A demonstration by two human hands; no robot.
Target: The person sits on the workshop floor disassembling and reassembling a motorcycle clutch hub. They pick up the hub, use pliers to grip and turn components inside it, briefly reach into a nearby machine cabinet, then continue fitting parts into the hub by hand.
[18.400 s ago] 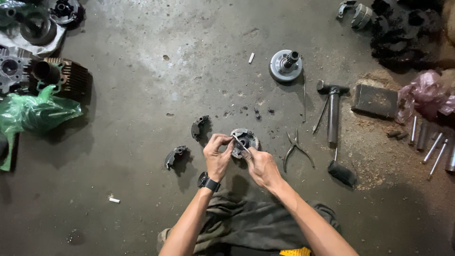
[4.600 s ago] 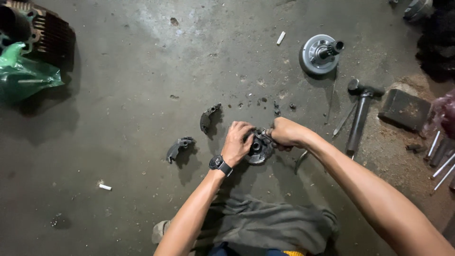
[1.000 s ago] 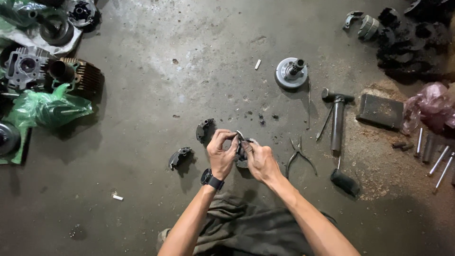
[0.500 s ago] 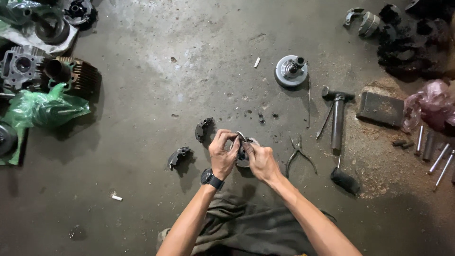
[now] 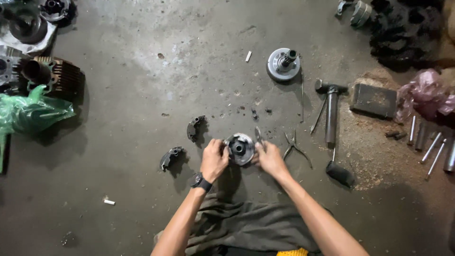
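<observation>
A round grey metal clutch part with a dark centre hole is held just above the concrete floor between both hands. My left hand, with a black watch on the wrist, grips its left edge. My right hand grips its right edge, and a small metal tool sticks up from between the fingers. Two curved dark clutch shoes lie on the floor to the left of my left hand.
Pliers, a hammer and a black handle lie right of my hands. A round hub with a shaft sits farther back. Engine parts and a green bag are at left, metal rods at right.
Both hands have turned the round part so its face with the centre hole points up at the camera. The things on the floor have not moved.
</observation>
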